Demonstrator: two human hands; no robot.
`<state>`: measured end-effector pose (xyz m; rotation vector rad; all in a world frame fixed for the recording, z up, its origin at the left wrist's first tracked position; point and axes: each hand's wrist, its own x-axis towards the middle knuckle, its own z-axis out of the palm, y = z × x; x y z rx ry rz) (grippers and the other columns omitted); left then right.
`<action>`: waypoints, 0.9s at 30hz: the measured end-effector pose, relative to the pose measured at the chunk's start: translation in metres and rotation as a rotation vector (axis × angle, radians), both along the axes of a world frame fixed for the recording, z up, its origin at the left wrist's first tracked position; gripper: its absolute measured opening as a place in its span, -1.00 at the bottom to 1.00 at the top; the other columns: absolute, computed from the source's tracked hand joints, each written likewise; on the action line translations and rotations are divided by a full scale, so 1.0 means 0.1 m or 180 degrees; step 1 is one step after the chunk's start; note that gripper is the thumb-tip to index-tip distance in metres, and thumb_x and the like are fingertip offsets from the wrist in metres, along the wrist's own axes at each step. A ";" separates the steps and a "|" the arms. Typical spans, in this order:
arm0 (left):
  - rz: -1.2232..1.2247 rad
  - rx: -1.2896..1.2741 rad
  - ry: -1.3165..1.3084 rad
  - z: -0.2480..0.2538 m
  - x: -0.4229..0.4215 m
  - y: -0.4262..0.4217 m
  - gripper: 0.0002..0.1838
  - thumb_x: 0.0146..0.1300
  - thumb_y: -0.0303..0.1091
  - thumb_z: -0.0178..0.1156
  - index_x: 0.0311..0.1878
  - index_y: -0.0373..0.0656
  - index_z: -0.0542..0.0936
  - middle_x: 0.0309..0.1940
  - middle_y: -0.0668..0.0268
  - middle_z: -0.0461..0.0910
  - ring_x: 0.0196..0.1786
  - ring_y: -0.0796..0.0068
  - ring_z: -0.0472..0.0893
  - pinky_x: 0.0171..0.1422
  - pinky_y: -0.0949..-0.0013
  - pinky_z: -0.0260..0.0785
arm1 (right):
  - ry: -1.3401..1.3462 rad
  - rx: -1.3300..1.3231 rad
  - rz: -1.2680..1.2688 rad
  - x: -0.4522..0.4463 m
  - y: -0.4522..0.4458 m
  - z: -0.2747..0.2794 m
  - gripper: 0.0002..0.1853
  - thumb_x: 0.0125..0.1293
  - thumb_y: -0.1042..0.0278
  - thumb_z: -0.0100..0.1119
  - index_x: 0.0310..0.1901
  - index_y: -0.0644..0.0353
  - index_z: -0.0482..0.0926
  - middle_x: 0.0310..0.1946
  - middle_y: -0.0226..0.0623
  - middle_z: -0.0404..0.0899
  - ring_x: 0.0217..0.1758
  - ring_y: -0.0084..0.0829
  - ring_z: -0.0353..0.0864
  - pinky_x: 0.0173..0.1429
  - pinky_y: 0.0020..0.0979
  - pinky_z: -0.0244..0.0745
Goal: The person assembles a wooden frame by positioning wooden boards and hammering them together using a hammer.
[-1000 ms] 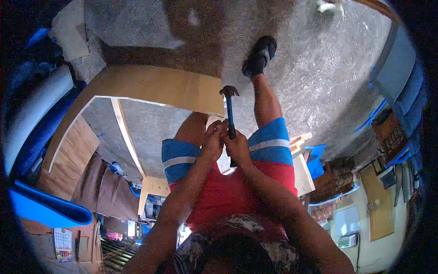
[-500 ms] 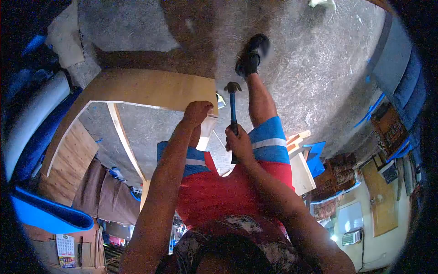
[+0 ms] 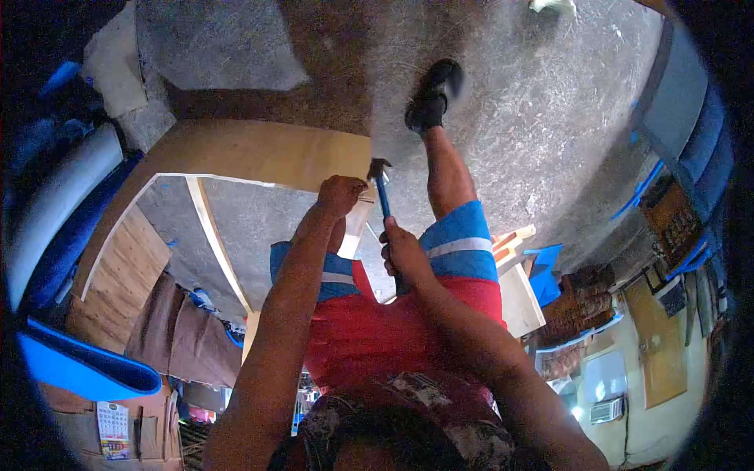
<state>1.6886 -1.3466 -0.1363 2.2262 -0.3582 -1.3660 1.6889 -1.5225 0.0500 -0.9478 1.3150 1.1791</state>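
Observation:
A claw hammer (image 3: 383,196) with a blue shaft and dark grip is in my right hand (image 3: 404,253), its fingers wrapped round the handle. The hammer head is up beside the right end of a plywood frame (image 3: 267,149), close to my left fingertips. At that corner my left hand (image 3: 341,195) rests on the frame with its fingers pinched together. Whatever the pinch holds is too small to make out.
A pale wooden strip (image 3: 210,235) crosses the frame's opening. Beyond my right knee are wood offcuts (image 3: 510,243) and a blue piece (image 3: 543,275). Rolled material (image 3: 67,212) and a blue foam-like sheet (image 3: 86,365) are at the left. My shoe (image 3: 432,94) is on the concrete floor.
The hammer has swung left and toward the frame's corner, its head now next to my left fingers. My right hand tilted with it; my left hand stays in nearly the same spot.

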 end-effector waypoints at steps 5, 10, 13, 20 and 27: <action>0.0084 -0.0134 -0.0053 -0.01 0.00 0.01 -0.73 0.20 -0.13 0.10 -0.20 0.02 0.72 -0.24 0.20 0.70 -0.22 0.13 0.68 -0.05 0.12 0.52 | -0.0231 -0.0413 -0.0403 0.14 -0.02 0.06 -0.46 0.44 -0.27 -0.22 -0.40 0.07 0.40 -0.72 -0.46 0.29 -0.77 -0.56 0.28 -0.69 -0.47 0.17; 0.0438 -0.0183 0.0187 0.13 0.09 -0.01 -0.72 0.22 -0.10 0.16 -0.24 -0.06 0.72 -0.25 0.15 0.69 -0.19 0.11 0.67 0.00 0.11 0.49 | 0.0231 -0.0108 0.0149 0.18 -0.06 -0.05 -0.47 0.44 -0.25 -0.21 -0.44 0.07 0.39 -0.71 -0.46 0.30 -0.77 -0.53 0.28 -0.68 -0.42 0.20; 0.1613 0.0237 0.0431 0.22 -0.01 0.14 -0.65 0.24 -0.03 0.17 -0.28 -0.13 0.72 -0.28 0.06 0.68 -0.15 0.08 0.67 0.04 0.09 0.47 | -0.0262 -0.0417 -0.0414 0.45 -0.20 0.04 -0.40 0.44 -0.31 -0.31 -0.43 0.09 0.41 -0.75 -0.43 0.29 -0.80 -0.48 0.27 -0.68 -0.37 0.23; 0.1776 0.1573 0.0461 0.06 -0.23 0.48 -0.26 0.38 0.24 -0.23 -0.34 -0.28 0.69 -0.33 -0.15 0.64 -0.07 -0.13 0.62 0.10 0.02 0.42 | 0.0263 0.0229 0.0223 0.26 -0.24 -0.13 -0.46 0.44 -0.28 -0.22 -0.43 0.05 0.37 -0.73 -0.45 0.31 -0.78 -0.48 0.27 -0.68 -0.38 0.19; 0.1429 0.1719 0.1057 -0.19 -0.33 0.54 -0.24 0.37 0.27 -0.22 -0.11 -0.34 0.65 -0.17 -0.20 0.61 0.07 -0.13 0.56 0.23 0.06 0.35 | -0.0628 -0.0669 -0.0291 0.55 -0.26 -0.13 -0.46 0.45 -0.23 -0.21 0.14 0.09 0.30 -0.17 -0.13 0.43 -0.57 -0.47 0.40 -0.43 -0.51 0.36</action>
